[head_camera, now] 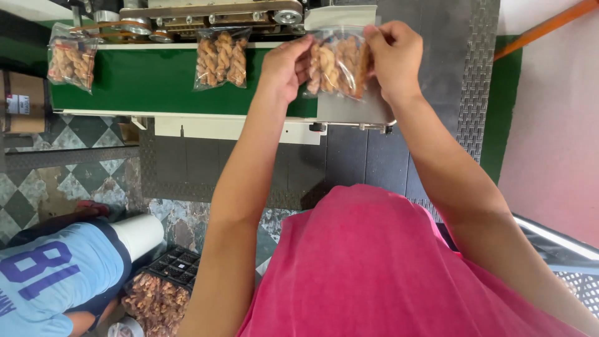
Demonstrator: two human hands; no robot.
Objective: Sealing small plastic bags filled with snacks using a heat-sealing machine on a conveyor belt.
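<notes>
1. Hands grip one clear bag of twisted pastries (338, 62) just above the right end of the green conveyor belt (156, 84).
2. Left hand (286, 65) pinches its left edge; right hand (392, 57) pinches its right edge.
3. Two more filled bags, second bag (221, 57) and third bag (72, 57), lie on that belt, left of the held one.

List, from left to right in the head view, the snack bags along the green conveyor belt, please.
Bag at the belt's left end → bag standing mid-belt → bag held up by the left hand and right hand.
</notes>
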